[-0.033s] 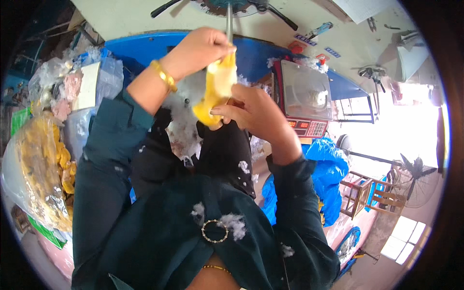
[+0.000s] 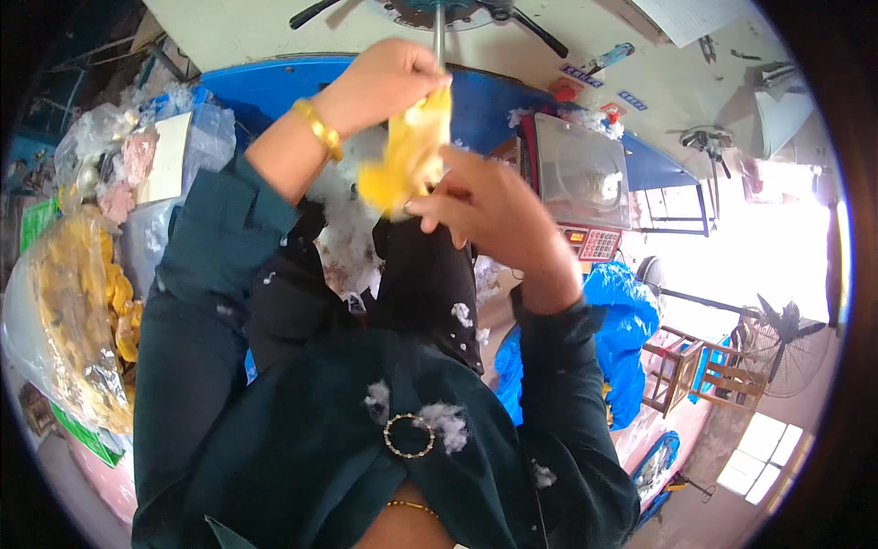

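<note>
A soft yellow fabric piece (image 2: 412,151), like an unstuffed plush toy skin, hangs below a thin metal tube (image 2: 439,37). My left hand (image 2: 389,87), with a gold bangle on its wrist, pinches the top of the fabric by the tube's lower end. The fingers of my right hand (image 2: 480,201) are closed on the fabric's lower right side. Its lower left part is smeared by motion. Pale patches show on the fabric; whether they are stuffing I cannot tell.
The tube comes from a machine with black handles (image 2: 540,32). Right of my hands stands a red scale (image 2: 585,241) with a clear cover. A plastic bag of yellow pieces (image 2: 73,311) lies left; a blue bag (image 2: 622,320) lies right. White fluff (image 2: 352,238) lies around my legs.
The fabric's lower part has swung left and slightly up. My right hand has shifted a little to the right, and my left hand slightly up.
</note>
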Demonstrator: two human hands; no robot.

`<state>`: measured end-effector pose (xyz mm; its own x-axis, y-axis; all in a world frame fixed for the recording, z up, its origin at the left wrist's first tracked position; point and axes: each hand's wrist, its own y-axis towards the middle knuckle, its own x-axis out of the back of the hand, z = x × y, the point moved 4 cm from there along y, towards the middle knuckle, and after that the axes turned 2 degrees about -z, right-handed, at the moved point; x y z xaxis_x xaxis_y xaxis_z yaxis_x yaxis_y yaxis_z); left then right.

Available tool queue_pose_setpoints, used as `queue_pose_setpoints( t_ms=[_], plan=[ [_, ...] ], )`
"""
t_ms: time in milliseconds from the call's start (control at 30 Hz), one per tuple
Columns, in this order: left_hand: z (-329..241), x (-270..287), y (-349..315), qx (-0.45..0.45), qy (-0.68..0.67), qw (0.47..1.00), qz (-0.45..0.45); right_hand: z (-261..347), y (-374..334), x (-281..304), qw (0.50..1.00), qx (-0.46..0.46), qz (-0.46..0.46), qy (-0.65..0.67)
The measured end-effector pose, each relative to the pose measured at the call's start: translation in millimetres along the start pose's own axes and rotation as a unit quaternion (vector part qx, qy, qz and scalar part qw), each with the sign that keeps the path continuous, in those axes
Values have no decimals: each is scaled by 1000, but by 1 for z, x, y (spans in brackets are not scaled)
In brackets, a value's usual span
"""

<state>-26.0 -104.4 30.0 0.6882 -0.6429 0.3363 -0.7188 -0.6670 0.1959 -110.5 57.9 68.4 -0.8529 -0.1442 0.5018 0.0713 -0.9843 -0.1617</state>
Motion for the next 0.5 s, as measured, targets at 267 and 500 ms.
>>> queue_pose_setpoints(
  t_ms=[267, 500],
  plan=[
    [2, 12, 29, -57, 106, 992, -31, -10, 20, 24, 957, -29, -279, -67],
    [-22, -7, -18, -47, 142, 988, -27, -27, 28, 5, 953, -32, -293, -65]
  ],
)
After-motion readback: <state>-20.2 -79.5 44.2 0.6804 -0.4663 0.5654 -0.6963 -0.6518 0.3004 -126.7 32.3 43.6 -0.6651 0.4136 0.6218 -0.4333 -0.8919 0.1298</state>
